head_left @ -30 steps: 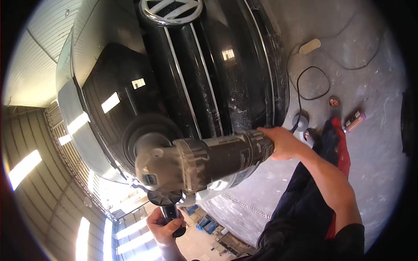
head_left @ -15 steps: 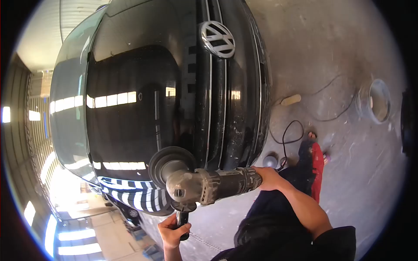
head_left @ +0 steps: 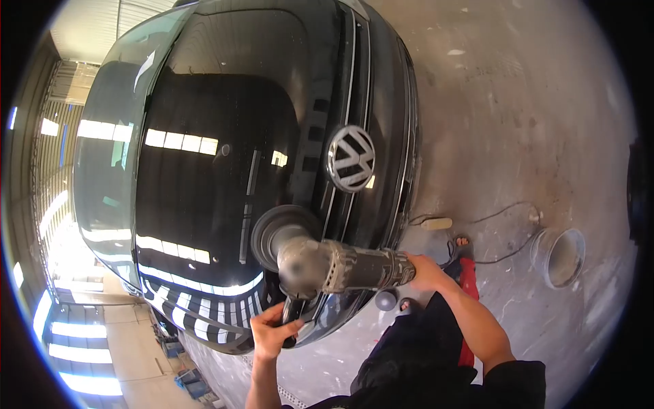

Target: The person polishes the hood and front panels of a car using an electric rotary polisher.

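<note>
My left hand point(head_left: 269, 332) is closed around the black side handle of a dusty power polisher point(head_left: 340, 266), below the tool's head. With its fingers wrapped round the rear of the tool body, my right hand point(head_left: 426, 271) holds the other end. The round pad point(head_left: 281, 235) lies against the glossy black hood point(head_left: 204, 191) of a car, beside the front grille. A silver round emblem point(head_left: 351, 158) is on the grille above the tool. The pad and tool head look blurred.
A bucket point(head_left: 560, 258) stands on the grey floor point(head_left: 490, 109) at right. Near it lie a dark cable point(head_left: 504, 260) and a pale elongated block point(head_left: 437, 223). A round grey object point(head_left: 385, 300) is by my foot. Blue containers point(head_left: 193, 384) are at lower left.
The view has shifted, showing more hood and bringing the bucket into sight. The pad now appears farther along the hood edge, closer to the emblem. Both hands keep their holds.
</note>
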